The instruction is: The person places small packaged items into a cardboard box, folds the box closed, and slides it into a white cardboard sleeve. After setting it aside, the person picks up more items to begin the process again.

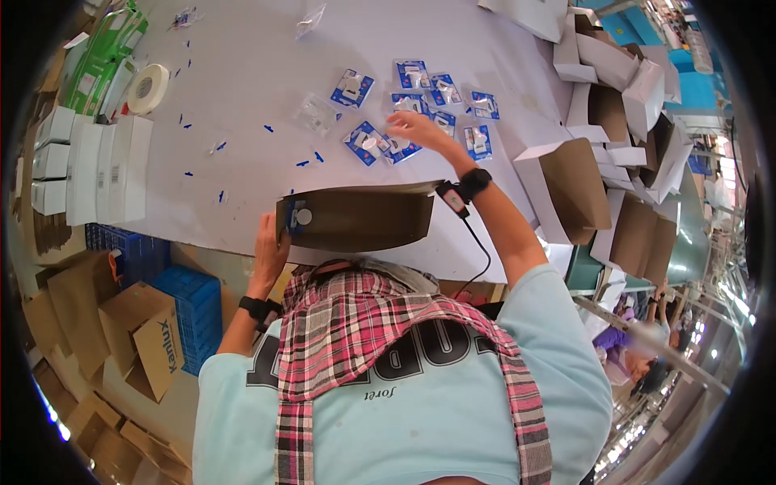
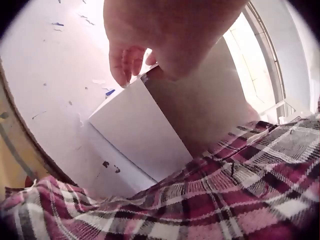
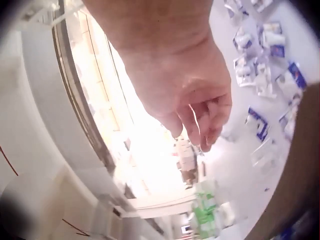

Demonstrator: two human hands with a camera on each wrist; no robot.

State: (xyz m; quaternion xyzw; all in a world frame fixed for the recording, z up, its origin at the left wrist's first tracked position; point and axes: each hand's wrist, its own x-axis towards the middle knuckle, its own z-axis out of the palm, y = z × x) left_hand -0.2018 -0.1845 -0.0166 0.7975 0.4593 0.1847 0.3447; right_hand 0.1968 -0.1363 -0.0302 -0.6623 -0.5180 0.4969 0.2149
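Note:
In the head view an open box [image 1: 364, 220], white outside and brown inside, lies at the table's near edge with a blue packet [image 1: 297, 217] at its left end. My left hand [image 1: 270, 246] grips the box's left end; the left wrist view shows that hand [image 2: 150, 45] with its fingers over the edge of the white box [image 2: 142, 127]. Beyond the box, my right hand [image 1: 422, 129] is over a group of blue-and-clear packets [image 1: 365, 143]. Its fingers hang slightly bent in the right wrist view, and the hand [image 3: 185, 90] shows nothing held.
Open white boxes [image 1: 566, 190] are piled at the right. At the left stand closed white boxes [image 1: 129, 170], a tape roll [image 1: 149, 89] and a green package [image 1: 105, 56]. Small blue scraps [image 1: 268, 128] dot the table [image 1: 242, 48]. Blue crates [image 1: 190, 311] and cartons [image 1: 149, 339] sit below left.

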